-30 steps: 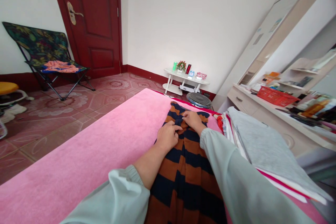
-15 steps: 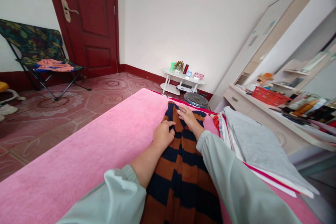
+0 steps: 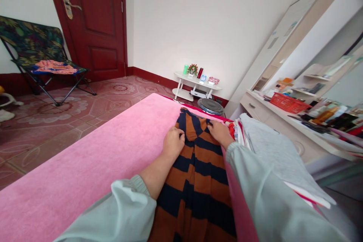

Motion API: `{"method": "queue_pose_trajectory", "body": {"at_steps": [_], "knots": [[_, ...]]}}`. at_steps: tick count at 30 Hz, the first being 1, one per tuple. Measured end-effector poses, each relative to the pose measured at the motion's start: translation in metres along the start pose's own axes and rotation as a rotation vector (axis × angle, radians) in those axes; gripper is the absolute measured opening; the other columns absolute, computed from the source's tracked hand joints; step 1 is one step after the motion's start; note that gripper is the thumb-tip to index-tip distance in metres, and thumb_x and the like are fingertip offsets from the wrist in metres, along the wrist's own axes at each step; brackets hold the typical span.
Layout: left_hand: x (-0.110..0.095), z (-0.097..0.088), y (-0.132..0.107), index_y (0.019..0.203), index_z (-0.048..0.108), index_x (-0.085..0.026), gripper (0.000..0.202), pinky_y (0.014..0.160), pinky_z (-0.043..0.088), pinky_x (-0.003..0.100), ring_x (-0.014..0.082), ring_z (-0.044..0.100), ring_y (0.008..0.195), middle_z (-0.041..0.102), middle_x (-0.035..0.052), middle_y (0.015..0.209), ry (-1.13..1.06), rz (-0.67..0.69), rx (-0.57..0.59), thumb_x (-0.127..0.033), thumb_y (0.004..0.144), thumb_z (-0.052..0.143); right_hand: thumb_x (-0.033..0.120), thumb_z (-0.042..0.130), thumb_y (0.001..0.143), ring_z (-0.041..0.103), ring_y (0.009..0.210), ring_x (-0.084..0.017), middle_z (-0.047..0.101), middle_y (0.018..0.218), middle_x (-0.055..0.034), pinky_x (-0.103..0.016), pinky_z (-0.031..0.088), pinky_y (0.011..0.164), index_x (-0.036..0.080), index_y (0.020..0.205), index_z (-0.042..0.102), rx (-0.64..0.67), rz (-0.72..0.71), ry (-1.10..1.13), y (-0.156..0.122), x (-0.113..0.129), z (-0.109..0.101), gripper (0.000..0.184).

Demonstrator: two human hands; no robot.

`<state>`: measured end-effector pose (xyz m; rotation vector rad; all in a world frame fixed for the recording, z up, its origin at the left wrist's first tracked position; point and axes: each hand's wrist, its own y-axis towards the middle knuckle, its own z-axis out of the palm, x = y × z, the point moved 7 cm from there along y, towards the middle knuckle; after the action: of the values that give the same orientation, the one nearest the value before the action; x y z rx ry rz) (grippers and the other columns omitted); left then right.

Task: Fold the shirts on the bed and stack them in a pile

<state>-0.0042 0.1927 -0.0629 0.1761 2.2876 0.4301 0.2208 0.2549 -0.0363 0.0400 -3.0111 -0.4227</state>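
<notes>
A brown and navy striped garment lies lengthwise on the pink bed cover, its sides folded toward the middle. I cannot tell exactly what kind of garment it is. At its far left edge, the fingers of my left hand are curled closed on the cloth. My right hand pinches the far right edge, thumb and fingers together on the fabric. Between my hands the far end is spread flat, with a folded flap across it.
Folded clothes with a grey one on top lie right of the garment. Beyond stands a dresser with a red basket. A low white table is by the wall; a folding chair holds clothing near the door.
My right hand has moved right, from the middle of the garment's far end to its right edge, drawing the fold outward. My left hand has shifted slightly left.
</notes>
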Motion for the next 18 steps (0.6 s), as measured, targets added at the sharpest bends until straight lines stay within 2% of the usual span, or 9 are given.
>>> {"method": "queue_pose_trajectory", "body": {"at_steps": [3, 4, 6, 8, 10, 12, 14, 16, 18], "knots": [[0.002, 0.001, 0.0, 0.091, 0.072, -0.018, 0.021, 0.08, 0.048, 0.026, 0.0164, 0.059, 0.085, 0.063, 0.0061, 0.092, -0.032, -0.004, -0.011, -0.015, 0.081, 0.054, 0.041, 0.034, 0.093, 0.042, 0.128, -0.026, 0.048, 0.138, -0.0108, -0.044, 0.031, 0.103, 0.023, 0.134, 0.045, -0.095, -0.106, 0.035, -0.013, 0.018, 0.001, 0.047], [0.003, 0.001, 0.0, 0.091, 0.072, -0.018, 0.021, 0.08, 0.048, 0.026, 0.0163, 0.059, 0.085, 0.062, 0.0061, 0.093, -0.042, -0.004, -0.007, -0.014, 0.081, 0.054, 0.043, 0.032, 0.093, 0.038, 0.132, -0.025, 0.043, 0.142, -0.0099, -0.044, 0.03, 0.105, 0.023, 0.137, 0.041, -0.072, -0.129, 0.044, -0.017, 0.019, 0.007, 0.049], [0.004, 0.003, 0.001, 0.089, 0.072, -0.018, 0.021, 0.08, 0.048, 0.026, 0.0162, 0.059, 0.085, 0.062, 0.0061, 0.092, -0.049, -0.005, 0.006, -0.013, 0.079, 0.054, 0.045, 0.033, 0.093, 0.032, 0.135, -0.026, 0.036, 0.147, -0.0101, -0.047, 0.029, 0.105, 0.023, 0.14, 0.038, 0.064, -0.097, 0.032, -0.021, 0.012, 0.021, 0.051], [0.004, 0.005, 0.002, 0.086, 0.072, -0.017, 0.02, 0.081, 0.049, 0.026, 0.0163, 0.059, 0.085, 0.061, 0.0061, 0.092, -0.043, -0.008, 0.02, -0.011, 0.078, 0.054, 0.045, 0.036, 0.092, 0.033, 0.134, -0.03, 0.037, 0.146, -0.0128, -0.052, 0.031, 0.103, 0.022, 0.137, 0.042, 0.185, -0.013, 0.002, -0.021, 0.003, 0.029, 0.051], [0.005, 0.005, 0.002, 0.085, 0.071, -0.017, 0.019, 0.083, 0.049, 0.027, 0.0167, 0.059, 0.086, 0.061, 0.0064, 0.093, -0.041, -0.017, 0.023, -0.012, 0.079, 0.054, 0.047, 0.037, 0.092, 0.035, 0.132, -0.033, 0.038, 0.145, -0.0156, -0.055, 0.03, 0.101, 0.021, 0.136, 0.044, 0.207, 0.028, -0.017, -0.021, 0.003, 0.026, 0.052], [0.004, 0.003, 0.001, 0.095, 0.07, -0.016, 0.02, 0.084, 0.049, 0.027, 0.0177, 0.059, 0.09, 0.06, 0.0075, 0.098, -0.053, -0.015, -0.004, -0.017, 0.081, 0.055, 0.051, 0.033, 0.092, 0.03, 0.135, -0.032, 0.035, 0.147, -0.0151, -0.054, 0.027, 0.104, 0.022, 0.139, 0.039, 0.129, -0.022, -0.01, -0.025, 0.013, 0.018, 0.056], [-0.002, -0.001, -0.001, 0.112, 0.064, -0.019, 0.03, 0.09, 0.047, 0.029, 0.0197, 0.057, 0.102, 0.057, 0.0087, 0.112, -0.053, 0.053, -0.039, -0.027, 0.084, 0.056, 0.055, 0.027, 0.092, 0.021, 0.14, -0.028, 0.026, 0.152, -0.0103, -0.053, 0.024, 0.107, 0.026, 0.144, 0.03, 0.065, -0.112, 0.009, -0.037, 0.025, 0.015, 0.059], [-0.011, 0.0, -0.003, 0.126, 0.054, -0.024, 0.043, 0.099, 0.042, 0.034, 0.0225, 0.049, 0.118, 0.048, 0.0079, 0.13, -0.019, 0.182, -0.013, -0.037, 0.085, 0.056, 0.057, 0.024, 0.092, 0.015, 0.141, -0.025, 0.021, 0.154, -0.006, -0.053, 0.02, 0.109, 0.03, 0.145, 0.026, 0.087, -0.165, 0.023, -0.05, 0.032, 0.023, 0.06], [-0.016, 0.007, -0.006, 0.132, 0.049, -0.028, 0.05, 0.105, 0.035, 0.039, 0.0255, 0.04, 0.127, 0.042, 0.0068, 0.14, 0.038, 0.28, 0.082, -0.043, 0.084, 0.057, 0.059, 0.023, 0.092, 0.013, 0.142, -0.025, 0.018, 0.155, -0.0051, -0.054, 0.018, 0.11, 0.03, 0.146, 0.025, 0.155, -0.137, 0.017, -0.059, 0.031, 0.034, 0.061]]}}
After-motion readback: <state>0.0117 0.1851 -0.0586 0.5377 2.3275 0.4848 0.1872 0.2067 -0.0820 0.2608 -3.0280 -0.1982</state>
